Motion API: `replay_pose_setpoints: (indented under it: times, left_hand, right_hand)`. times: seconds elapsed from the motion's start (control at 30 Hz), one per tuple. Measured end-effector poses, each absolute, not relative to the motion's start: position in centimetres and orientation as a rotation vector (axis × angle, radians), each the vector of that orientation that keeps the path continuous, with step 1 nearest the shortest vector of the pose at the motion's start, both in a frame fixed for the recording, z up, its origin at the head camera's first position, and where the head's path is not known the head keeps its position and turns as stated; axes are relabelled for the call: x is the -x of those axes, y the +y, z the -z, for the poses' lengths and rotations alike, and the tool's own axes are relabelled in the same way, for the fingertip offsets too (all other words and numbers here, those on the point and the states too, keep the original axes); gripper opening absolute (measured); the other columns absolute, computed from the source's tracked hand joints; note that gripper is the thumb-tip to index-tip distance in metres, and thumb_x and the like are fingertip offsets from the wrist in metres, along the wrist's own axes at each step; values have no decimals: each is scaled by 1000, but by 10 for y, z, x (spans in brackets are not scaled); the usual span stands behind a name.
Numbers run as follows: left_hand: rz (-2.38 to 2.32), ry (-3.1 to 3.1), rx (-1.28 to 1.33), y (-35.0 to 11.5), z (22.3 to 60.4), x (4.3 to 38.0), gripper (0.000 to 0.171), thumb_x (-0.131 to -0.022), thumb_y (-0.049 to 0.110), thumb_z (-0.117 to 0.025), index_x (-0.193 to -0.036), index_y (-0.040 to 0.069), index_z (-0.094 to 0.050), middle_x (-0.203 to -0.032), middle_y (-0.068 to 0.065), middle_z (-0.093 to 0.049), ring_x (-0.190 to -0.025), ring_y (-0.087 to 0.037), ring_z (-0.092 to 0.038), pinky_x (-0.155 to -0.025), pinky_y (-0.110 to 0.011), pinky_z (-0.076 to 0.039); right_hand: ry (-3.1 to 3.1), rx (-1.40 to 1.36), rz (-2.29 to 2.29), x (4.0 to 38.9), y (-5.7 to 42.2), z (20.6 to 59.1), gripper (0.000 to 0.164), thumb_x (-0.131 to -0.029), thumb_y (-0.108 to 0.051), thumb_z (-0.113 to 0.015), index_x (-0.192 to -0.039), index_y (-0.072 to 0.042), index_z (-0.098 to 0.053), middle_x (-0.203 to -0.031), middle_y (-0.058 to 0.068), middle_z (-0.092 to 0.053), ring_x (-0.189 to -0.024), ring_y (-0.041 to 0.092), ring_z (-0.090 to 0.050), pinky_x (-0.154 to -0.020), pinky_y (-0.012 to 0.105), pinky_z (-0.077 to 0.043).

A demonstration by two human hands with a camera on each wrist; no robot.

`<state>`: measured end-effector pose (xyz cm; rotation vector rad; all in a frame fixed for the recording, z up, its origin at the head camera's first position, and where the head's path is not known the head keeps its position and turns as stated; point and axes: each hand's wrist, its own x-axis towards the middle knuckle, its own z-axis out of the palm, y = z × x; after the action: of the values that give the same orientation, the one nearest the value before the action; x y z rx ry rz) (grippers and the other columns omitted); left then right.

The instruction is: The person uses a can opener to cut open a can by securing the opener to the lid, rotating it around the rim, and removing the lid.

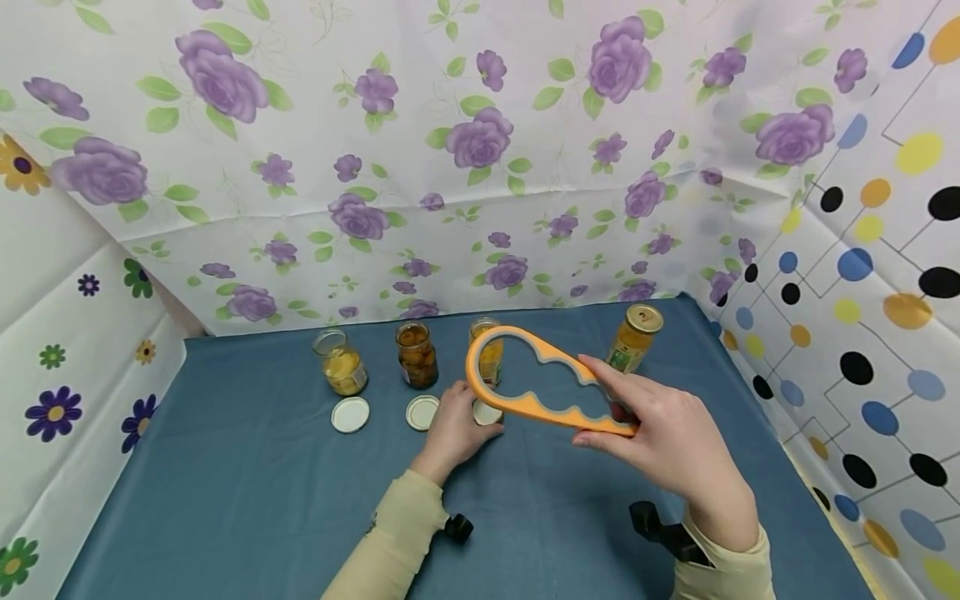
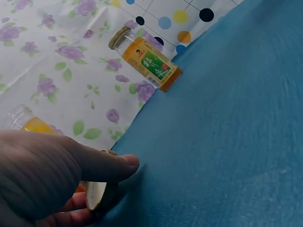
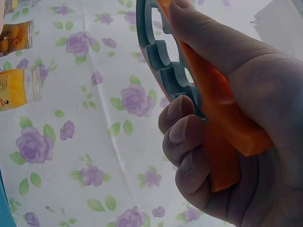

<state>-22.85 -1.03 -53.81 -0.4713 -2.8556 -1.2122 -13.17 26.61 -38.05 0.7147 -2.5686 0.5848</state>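
Note:
My left hand (image 1: 456, 423) pinches a round jar lid (image 1: 487, 413) between thumb and fingers, low over the cloth in front of the third jar. In the left wrist view the lid (image 2: 96, 195) stands on edge, its pale underside showing. My right hand (image 1: 667, 425) grips an orange jar opener (image 1: 525, 407) by its two handles, raised above the table. Grey scalloped teeth line its inside. Through its loop shows a lidless jar of yellow fruit (image 1: 491, 360). A capped jar (image 1: 633, 337) with a green label stands beyond my right hand.
To the left stand a lidless jar of pale yellow pieces (image 1: 345, 371) and one of dark brown fruit (image 1: 417, 357). Two lids, one white (image 1: 350, 414) and one beside my left hand (image 1: 422, 412), lie before them. A blue cloth (image 1: 247, 483) covers the table; patterned sheets (image 1: 315, 150) enclose it.

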Motion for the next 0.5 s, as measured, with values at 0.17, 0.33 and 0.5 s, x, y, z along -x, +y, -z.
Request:
replay_pose_setpoints:
  times: [0.17, 0.33, 0.5]
  left_hand:
    - [1166, -2855, 439, -8, 542, 229, 63, -80, 16, -98, -137, 13, -72, -127, -14, -63, -112, -36, -58, -97, -53, -50]
    - [1152, -2847, 420, -7, 544, 229, 61, -80, 14, -98, -136, 13, -73, -126, -12, -63, -109, -34, -58, -97, -51, -49]
    - [1145, -2844, 400, -6, 545, 229, 60, -80, 14, -98, -134, 14, -74, -123, -11, -62, -106, -31, -58, -96, -49, -49]
  right_hand:
    - [-2573, -716, -583, 132, 266, 381, 86, -83, -55, -88, -158, -28, -56, -76, -20, -44, -59, -1, -35, -54, 23, -34]
    - [-2577, -722, -590, 132, 265, 382, 86, -82, -54, -89, -158, -27, -56, -76, -20, -44, -60, -1, -36, -54, 22, -35]
    - [-2586, -724, -596, 132, 264, 382, 87, -82, -53, -89, -158, -27, -56, -76, -19, -44, -60, -1, -36, -54, 22, -35]
